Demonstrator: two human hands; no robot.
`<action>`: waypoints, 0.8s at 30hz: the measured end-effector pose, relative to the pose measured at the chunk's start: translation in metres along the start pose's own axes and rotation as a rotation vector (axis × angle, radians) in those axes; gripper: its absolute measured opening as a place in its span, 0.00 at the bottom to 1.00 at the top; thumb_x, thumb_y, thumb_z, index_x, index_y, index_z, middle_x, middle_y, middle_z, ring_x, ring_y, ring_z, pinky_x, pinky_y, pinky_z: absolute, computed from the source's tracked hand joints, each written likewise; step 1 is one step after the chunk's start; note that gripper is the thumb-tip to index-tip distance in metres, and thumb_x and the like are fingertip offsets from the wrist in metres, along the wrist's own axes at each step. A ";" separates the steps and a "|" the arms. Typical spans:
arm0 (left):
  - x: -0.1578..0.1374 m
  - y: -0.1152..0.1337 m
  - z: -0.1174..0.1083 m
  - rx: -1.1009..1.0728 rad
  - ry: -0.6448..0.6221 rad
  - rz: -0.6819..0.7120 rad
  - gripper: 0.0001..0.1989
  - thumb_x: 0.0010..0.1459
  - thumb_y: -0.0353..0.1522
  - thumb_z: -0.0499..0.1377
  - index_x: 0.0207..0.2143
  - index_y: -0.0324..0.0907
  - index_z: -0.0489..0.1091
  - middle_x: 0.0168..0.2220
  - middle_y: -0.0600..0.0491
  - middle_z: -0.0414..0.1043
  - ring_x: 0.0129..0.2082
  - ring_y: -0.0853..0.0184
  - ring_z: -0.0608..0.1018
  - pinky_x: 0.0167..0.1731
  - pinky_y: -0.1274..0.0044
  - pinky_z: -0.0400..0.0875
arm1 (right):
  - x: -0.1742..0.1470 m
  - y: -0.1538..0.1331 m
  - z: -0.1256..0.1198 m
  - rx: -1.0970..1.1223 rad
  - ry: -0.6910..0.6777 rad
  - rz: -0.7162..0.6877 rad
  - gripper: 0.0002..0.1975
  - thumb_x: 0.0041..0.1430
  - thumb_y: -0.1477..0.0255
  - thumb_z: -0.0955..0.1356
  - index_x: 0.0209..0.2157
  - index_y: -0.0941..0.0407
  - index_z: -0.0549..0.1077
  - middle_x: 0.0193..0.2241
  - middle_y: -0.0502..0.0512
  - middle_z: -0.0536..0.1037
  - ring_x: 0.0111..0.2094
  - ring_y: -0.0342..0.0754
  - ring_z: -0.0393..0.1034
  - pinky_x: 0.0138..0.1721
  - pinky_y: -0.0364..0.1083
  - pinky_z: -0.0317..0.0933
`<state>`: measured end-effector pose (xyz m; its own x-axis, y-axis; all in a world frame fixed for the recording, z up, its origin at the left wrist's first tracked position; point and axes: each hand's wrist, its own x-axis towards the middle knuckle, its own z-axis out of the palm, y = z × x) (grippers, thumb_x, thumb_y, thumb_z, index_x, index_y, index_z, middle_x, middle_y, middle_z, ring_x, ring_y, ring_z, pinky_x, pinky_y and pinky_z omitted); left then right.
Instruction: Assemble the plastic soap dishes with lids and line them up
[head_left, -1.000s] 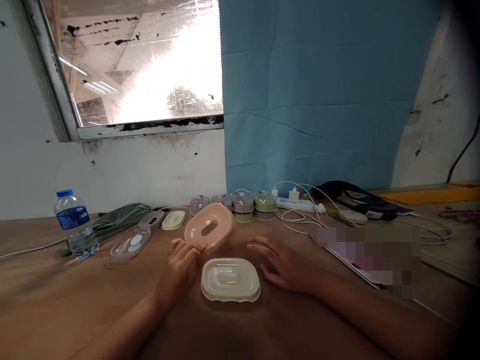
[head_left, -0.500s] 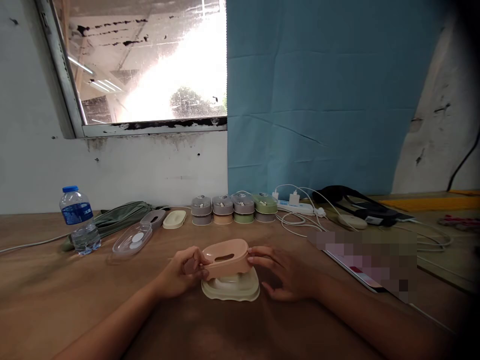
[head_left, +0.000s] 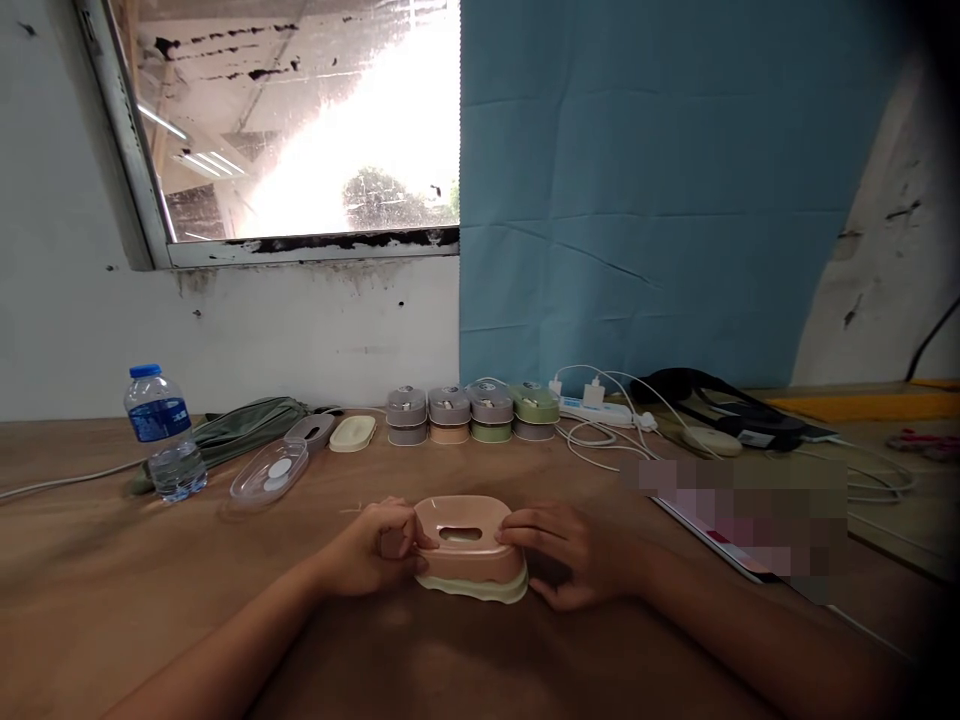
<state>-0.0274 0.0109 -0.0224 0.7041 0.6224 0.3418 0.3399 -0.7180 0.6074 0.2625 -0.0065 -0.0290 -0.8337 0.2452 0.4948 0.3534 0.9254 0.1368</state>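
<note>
A peach oval plastic cover with a slot in its top sits low over a cream wavy-edged base on the table before me. Only the base's lower rim shows. At the cover's left end, my left hand pinches it between thumb and curled fingers. My right hand grips the opposite end, fingertips on the top edge and thumb low beside the base's rim. Whether cover and base are locked together cannot be seen.
Lidded two-part boxes line the wall. To their left are a cream oval piece, a clear tray, a grey slotted piece and a water bottle. A power strip with cables and a blurred flat device lie right.
The peach cover has come down from its tilt above the cream base and now lies level over it. Both hands moved down with it, still at its two ends.
</note>
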 end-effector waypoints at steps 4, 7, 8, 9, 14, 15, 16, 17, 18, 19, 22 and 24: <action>-0.001 0.001 0.000 -0.011 -0.004 0.005 0.13 0.48 0.29 0.59 0.19 0.41 0.56 0.34 0.52 0.75 0.37 0.67 0.73 0.41 0.74 0.61 | -0.001 0.001 0.002 0.012 0.005 0.004 0.23 0.48 0.74 0.64 0.49 0.58 0.62 0.41 0.60 0.73 0.40 0.47 0.68 0.41 0.45 0.62; -0.001 0.000 0.000 -0.028 -0.008 0.007 0.12 0.49 0.30 0.59 0.20 0.41 0.56 0.35 0.51 0.75 0.38 0.67 0.73 0.42 0.74 0.62 | -0.001 0.001 0.002 0.011 0.010 0.003 0.22 0.48 0.74 0.64 0.48 0.58 0.63 0.40 0.59 0.73 0.40 0.47 0.68 0.41 0.45 0.62; -0.001 0.000 0.000 -0.037 -0.009 0.009 0.12 0.49 0.31 0.59 0.20 0.41 0.56 0.35 0.51 0.75 0.38 0.67 0.73 0.42 0.74 0.62 | -0.001 0.001 0.002 0.017 0.010 0.004 0.21 0.48 0.74 0.64 0.47 0.58 0.63 0.40 0.59 0.73 0.40 0.47 0.68 0.40 0.45 0.62; -0.001 0.000 0.000 -0.046 -0.010 0.012 0.12 0.50 0.31 0.59 0.20 0.41 0.57 0.36 0.51 0.75 0.39 0.67 0.73 0.42 0.74 0.62 | -0.001 0.001 0.002 0.025 0.008 0.009 0.21 0.48 0.74 0.64 0.47 0.58 0.63 0.40 0.59 0.73 0.39 0.47 0.68 0.40 0.45 0.62; 0.001 0.001 0.000 -0.062 -0.011 0.008 0.13 0.49 0.31 0.59 0.20 0.41 0.56 0.36 0.51 0.75 0.38 0.67 0.73 0.41 0.75 0.63 | 0.001 0.000 0.000 0.068 -0.005 0.048 0.20 0.48 0.75 0.64 0.46 0.58 0.65 0.41 0.60 0.72 0.39 0.48 0.68 0.39 0.46 0.63; 0.001 0.001 0.000 -0.064 -0.013 0.006 0.13 0.49 0.31 0.59 0.20 0.41 0.56 0.36 0.51 0.75 0.38 0.67 0.73 0.41 0.75 0.63 | 0.001 0.000 0.000 0.073 -0.005 0.050 0.20 0.48 0.75 0.64 0.46 0.58 0.65 0.40 0.60 0.72 0.39 0.48 0.68 0.39 0.46 0.63; 0.001 0.002 0.000 -0.069 -0.015 0.003 0.13 0.49 0.31 0.59 0.20 0.41 0.55 0.36 0.50 0.75 0.38 0.67 0.73 0.41 0.75 0.63 | 0.000 0.000 0.000 0.077 -0.003 0.050 0.20 0.48 0.75 0.65 0.46 0.58 0.65 0.40 0.60 0.72 0.39 0.48 0.68 0.39 0.46 0.63; 0.001 0.002 0.000 -0.077 -0.019 0.001 0.14 0.49 0.31 0.59 0.20 0.41 0.55 0.36 0.50 0.75 0.38 0.67 0.73 0.40 0.76 0.63 | 0.000 0.001 0.001 0.080 0.000 0.050 0.20 0.48 0.75 0.65 0.46 0.58 0.65 0.40 0.59 0.72 0.39 0.47 0.68 0.39 0.45 0.63; 0.001 0.003 0.000 -0.085 -0.022 -0.001 0.14 0.50 0.32 0.59 0.20 0.41 0.55 0.36 0.50 0.75 0.39 0.67 0.73 0.40 0.76 0.64 | 0.000 0.001 0.002 0.082 0.003 0.049 0.20 0.47 0.75 0.65 0.46 0.58 0.65 0.40 0.59 0.72 0.39 0.47 0.68 0.39 0.45 0.62; 0.001 0.003 0.000 -0.088 -0.027 -0.002 0.13 0.50 0.32 0.59 0.21 0.41 0.55 0.36 0.50 0.75 0.39 0.67 0.73 0.39 0.76 0.64 | -0.001 0.002 0.002 0.081 0.006 0.046 0.20 0.47 0.75 0.65 0.45 0.57 0.65 0.40 0.59 0.72 0.39 0.47 0.68 0.39 0.45 0.62; 0.000 0.003 0.001 -0.059 -0.034 0.006 0.12 0.50 0.30 0.59 0.21 0.41 0.56 0.37 0.51 0.75 0.39 0.68 0.73 0.40 0.77 0.63 | -0.002 0.003 0.004 0.072 0.008 0.036 0.19 0.47 0.76 0.65 0.44 0.57 0.65 0.40 0.58 0.73 0.38 0.46 0.68 0.38 0.44 0.62; 0.000 0.004 0.001 -0.017 -0.033 0.027 0.11 0.50 0.28 0.58 0.22 0.41 0.57 0.38 0.53 0.75 0.39 0.69 0.73 0.41 0.76 0.62 | -0.002 0.002 0.004 0.077 -0.002 0.031 0.18 0.47 0.76 0.65 0.43 0.57 0.65 0.39 0.57 0.73 0.37 0.46 0.68 0.37 0.44 0.62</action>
<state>-0.0258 0.0080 -0.0205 0.7335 0.5916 0.3345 0.3097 -0.7291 0.6103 0.2636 -0.0038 -0.0335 -0.8237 0.2749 0.4960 0.3455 0.9368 0.0545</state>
